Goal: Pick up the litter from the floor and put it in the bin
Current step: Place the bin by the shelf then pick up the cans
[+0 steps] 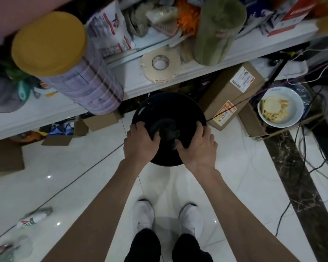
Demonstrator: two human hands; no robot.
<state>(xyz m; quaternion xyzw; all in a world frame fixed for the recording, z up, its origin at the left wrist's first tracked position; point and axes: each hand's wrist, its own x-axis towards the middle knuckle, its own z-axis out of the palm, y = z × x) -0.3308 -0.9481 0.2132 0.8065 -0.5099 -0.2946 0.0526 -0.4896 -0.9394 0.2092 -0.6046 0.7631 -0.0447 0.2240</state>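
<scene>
A round black bin [169, 108] lined with a black bag stands on the white tiled floor, just in front of a white shelf. My left hand [140, 142] grips its near left rim, fingers curled over the edge. On the near right rim, my right hand [197, 146] holds on the same way. Something dark lies at the bin's bottom; what it is I cannot tell. On the floor at the far left lies a white and green plastic bottle [33, 218], and clear crumpled plastic litter [6, 246] sits in the bottom left corner.
The white shelf [133, 80] carries a yellow-lidded tin [64, 61], a tape roll [160, 63] and a green cylinder [216, 31]. A cardboard box [231, 95] and a bowl of food scraps [280, 106] sit right of the bin. Cables [311, 163] trail at right. My white shoes [167, 216] are below.
</scene>
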